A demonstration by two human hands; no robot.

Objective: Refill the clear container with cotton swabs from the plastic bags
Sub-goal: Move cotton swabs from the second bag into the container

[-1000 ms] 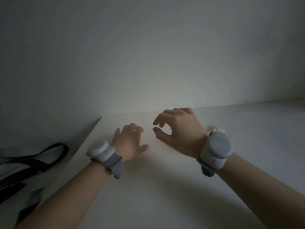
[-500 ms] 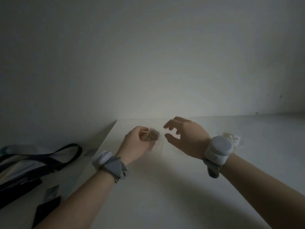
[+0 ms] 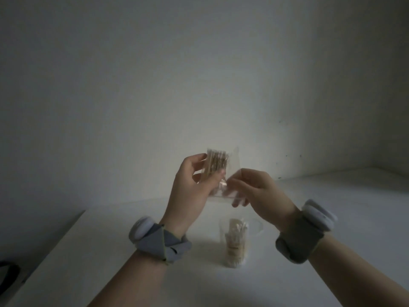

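My left hand (image 3: 190, 185) holds a small clear plastic bag (image 3: 218, 166) of wooden-stemmed cotton swabs upright in the air above the table. My right hand (image 3: 257, 188) pinches the lower right edge of the same bag with its fingertips. Below both hands, on the white table (image 3: 309, 282), stands the clear container (image 3: 235, 242) with cotton swabs inside it. Both wrists wear grey bands with white pods.
A pale wall rises directly behind the table, with a corner at the far right. The table's left edge (image 3: 55, 247) drops off, and a dark strap (image 3: 8, 271) lies beyond it at the lower left. The scene is dim.
Both hands have risen from the tabletop with the swab bag; my right hand has closed onto its edge. The camera has tilted down, bringing the clear container into view.
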